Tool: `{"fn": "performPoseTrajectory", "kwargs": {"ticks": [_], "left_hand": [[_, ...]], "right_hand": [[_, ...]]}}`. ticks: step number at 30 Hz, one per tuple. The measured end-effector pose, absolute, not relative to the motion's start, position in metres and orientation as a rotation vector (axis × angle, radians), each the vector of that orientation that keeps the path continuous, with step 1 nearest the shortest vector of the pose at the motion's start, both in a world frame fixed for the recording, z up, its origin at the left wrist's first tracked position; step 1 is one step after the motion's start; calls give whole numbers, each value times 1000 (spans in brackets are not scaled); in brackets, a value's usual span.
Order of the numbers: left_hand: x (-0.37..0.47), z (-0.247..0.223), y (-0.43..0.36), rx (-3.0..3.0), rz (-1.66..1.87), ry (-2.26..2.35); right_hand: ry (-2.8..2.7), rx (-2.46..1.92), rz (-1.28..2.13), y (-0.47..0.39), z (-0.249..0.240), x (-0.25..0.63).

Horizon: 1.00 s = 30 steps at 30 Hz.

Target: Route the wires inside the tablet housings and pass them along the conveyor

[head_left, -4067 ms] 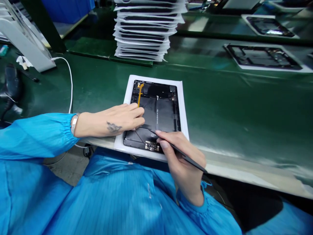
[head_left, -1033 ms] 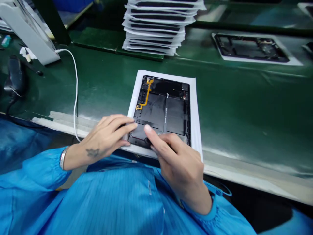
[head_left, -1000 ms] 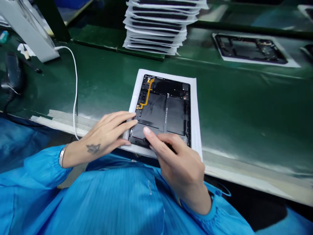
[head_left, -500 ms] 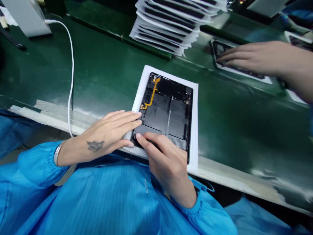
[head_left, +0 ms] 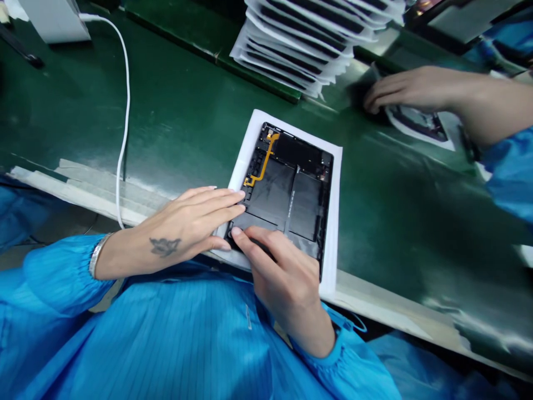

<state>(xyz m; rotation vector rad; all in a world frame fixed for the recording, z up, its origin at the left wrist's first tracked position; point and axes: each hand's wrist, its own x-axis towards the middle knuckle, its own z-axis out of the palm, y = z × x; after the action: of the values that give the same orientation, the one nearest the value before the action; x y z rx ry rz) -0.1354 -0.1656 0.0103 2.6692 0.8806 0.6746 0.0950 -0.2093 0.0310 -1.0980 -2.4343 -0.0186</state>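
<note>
An opened tablet lies on a white foam sheet at the front edge of the bench, its inside facing up. Its black battery cells and an orange flex cable show. My left hand is open, fingers stretched out flat, with the fingertips resting on the tablet's left edge. Over the lower left corner, my right hand is closed, its fingers curled in and one fingertip pressed down by that corner. Whatever may be between those fingers is hidden.
A tall stack of foam-wrapped panels stands behind the tablet. A white cable runs from a white box over the green bench. At right, a co-worker's hand reaches over another device. Tape lines the front edge.
My two hands keep the same place and pose on the tablet. The view has shifted slightly. The co-worker's hand has moved, and the device under it now looks tilted and blurred.
</note>
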Motion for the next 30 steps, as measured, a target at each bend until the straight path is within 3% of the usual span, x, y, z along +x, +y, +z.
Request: {"fn": "performPoseTrajectory", "kwargs": {"ticks": [12, 25, 30], "left_hand": [[-135, 7, -163, 2661, 704, 850], [-134, 15, -165, 2665, 674, 881], [-133, 18, -166, 2690, 650, 910]], "right_hand": [[-2772, -890, -124, -190, 59, 96], [-2726, -907, -269, -192, 60, 88], [-2504, -945, -180, -193, 44, 105]]}}
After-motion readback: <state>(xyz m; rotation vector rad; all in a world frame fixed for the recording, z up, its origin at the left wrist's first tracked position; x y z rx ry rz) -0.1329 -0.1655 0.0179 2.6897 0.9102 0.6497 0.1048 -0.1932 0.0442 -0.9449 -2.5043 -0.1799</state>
